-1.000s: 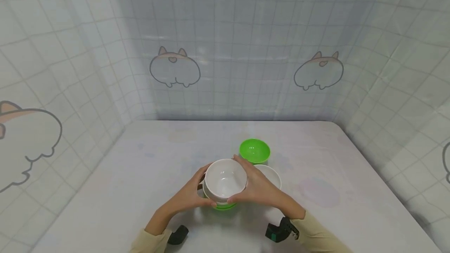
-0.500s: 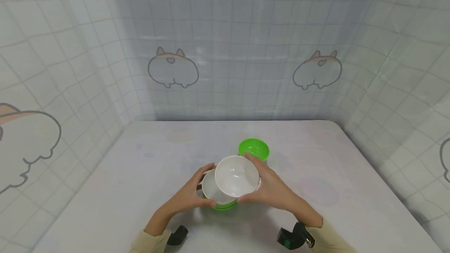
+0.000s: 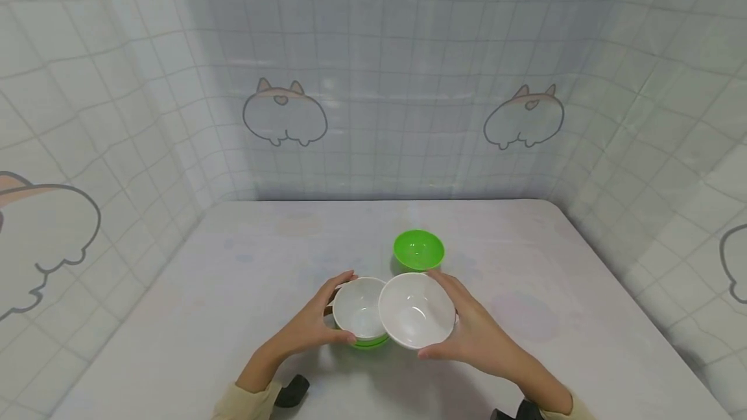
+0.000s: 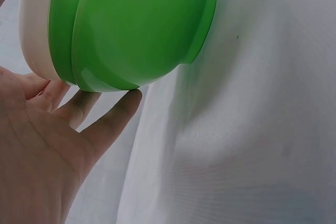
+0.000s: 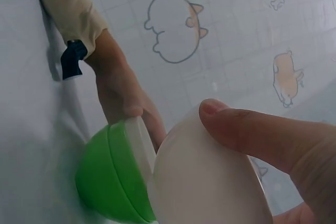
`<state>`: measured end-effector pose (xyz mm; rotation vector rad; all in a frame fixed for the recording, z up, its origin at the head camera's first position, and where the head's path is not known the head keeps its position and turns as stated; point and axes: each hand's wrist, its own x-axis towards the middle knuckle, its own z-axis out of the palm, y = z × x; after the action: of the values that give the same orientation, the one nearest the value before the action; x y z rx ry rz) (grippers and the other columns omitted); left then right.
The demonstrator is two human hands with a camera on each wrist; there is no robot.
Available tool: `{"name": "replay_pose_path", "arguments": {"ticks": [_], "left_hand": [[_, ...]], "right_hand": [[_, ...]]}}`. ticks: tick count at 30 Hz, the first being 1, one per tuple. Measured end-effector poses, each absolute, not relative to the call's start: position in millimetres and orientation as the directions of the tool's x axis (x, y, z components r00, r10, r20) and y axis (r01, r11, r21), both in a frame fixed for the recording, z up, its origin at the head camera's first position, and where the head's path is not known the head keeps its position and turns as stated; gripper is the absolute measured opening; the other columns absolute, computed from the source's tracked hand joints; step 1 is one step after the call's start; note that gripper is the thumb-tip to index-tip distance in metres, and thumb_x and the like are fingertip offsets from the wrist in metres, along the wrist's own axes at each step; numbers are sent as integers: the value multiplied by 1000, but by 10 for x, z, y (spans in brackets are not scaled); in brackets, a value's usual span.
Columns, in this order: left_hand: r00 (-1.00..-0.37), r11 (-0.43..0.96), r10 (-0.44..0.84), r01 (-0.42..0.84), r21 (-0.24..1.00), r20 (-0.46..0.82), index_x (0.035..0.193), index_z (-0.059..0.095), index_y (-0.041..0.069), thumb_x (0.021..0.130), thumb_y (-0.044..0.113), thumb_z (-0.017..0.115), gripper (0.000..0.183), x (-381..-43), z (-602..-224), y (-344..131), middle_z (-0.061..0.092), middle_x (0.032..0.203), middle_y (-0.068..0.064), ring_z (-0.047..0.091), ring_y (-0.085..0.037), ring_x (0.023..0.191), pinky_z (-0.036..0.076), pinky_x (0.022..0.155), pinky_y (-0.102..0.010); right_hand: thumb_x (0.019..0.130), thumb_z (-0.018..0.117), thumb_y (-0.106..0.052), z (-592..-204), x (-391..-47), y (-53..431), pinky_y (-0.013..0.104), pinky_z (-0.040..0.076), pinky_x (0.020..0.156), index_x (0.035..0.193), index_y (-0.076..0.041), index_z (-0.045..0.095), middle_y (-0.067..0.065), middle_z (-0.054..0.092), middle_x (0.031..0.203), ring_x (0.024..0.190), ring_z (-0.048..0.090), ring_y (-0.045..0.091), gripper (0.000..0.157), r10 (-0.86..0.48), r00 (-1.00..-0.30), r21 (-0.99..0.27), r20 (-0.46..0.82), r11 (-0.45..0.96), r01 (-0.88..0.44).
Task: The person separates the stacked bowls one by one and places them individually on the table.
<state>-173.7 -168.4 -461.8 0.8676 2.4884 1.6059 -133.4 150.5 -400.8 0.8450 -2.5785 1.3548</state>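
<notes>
My left hand (image 3: 312, 326) grips the side of a stack of bowls, thumb on the near side. On top of that stack is a white bowl (image 3: 356, 308); nested green bowls (image 4: 136, 30) lie beneath it, filling much of the left wrist view. To the right, my right hand (image 3: 481, 336) holds another white bowl (image 3: 417, 311) by its side, thumb at the near rim. The held bowl is raised, its inside facing the head camera, and overlaps the stack's right edge. In the right wrist view it looks very close to the stack; contact cannot be judged.
A single green bowl (image 3: 418, 250) stands on the white table (image 3: 280, 245) behind the held bowl. Patterned sheeting (image 3: 408, 115) rises at the back and both sides of the table.
The right hand has lifted the white bowl off the stack and moved it right. The left hand has stayed at the stack. Another white bowl, visible earlier at the right, is now hidden.
</notes>
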Motion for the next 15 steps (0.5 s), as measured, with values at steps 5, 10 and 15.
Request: {"name": "replay_pose_path", "arguments": {"ticks": [5,10,15], "left_hand": [[-842,313,480,425,849,245,152,23,31,73,22,87,102,-1719,-4601,-1684,31,152,0,39,-29,133,40,95,-54],[-846,317,477,419,851,239,151,23,31,73,23,87,101,-1724,-4594,-1700,31,152,0,38,-28,133,40,96,-53],[-842,319,485,421,849,236,152,23,33,73,23,87,102,-1755,-4603,-1713,30,152,0,38,-28,133,40,97,-53]], "right_hand": [[57,88,-54,-4040,-1236,1598,45,46,92,147,-24,37,-6,42,142,122,47,19,108,-411,-839,-717,355,457,-527],[57,90,-51,-4119,-1136,1639,38,48,90,147,-19,38,-4,40,144,120,47,20,108,-368,-864,-721,342,487,-493],[53,92,-46,-4220,-1036,1676,37,48,90,145,-16,41,-4,41,143,121,46,19,109,-310,-891,-701,332,552,-453]]}}
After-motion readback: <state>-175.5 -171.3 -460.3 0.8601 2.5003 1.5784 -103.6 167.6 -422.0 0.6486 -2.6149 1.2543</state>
